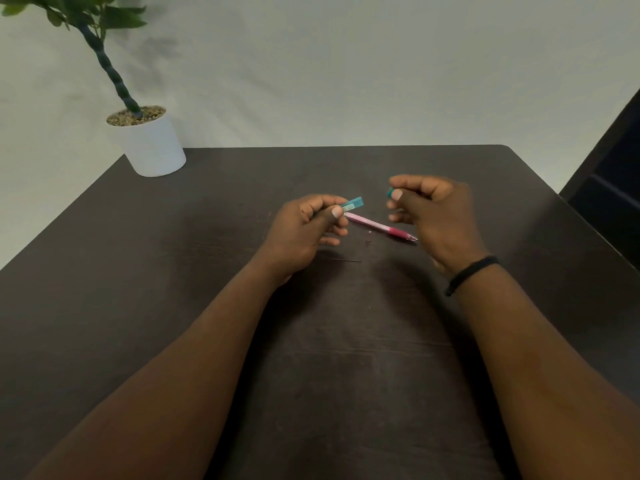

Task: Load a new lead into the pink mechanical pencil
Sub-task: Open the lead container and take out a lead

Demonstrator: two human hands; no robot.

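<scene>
The pink pencil (379,226) lies on the dark table (173,254) between both hands. The left hand (304,230) pinches a teal lead case (353,204); the right hand (433,216) pinches its teal cap (390,192). A loose lead (346,260) lies nearby.

No legible text anywhere. Only candidate: small pale label on the teal lead case (353,204) pinched in left hand (304,233) – print on it too small & blurred to read, can't make out letters, nos. or brand. Teal cap (390,192) in right hand (433,216): no marking visible. Pink mechanical pencil (381,226) on the table (173,271): barrel shows no readable print at this res. White plant pot (152,147): plain, no label or sign
</scene>
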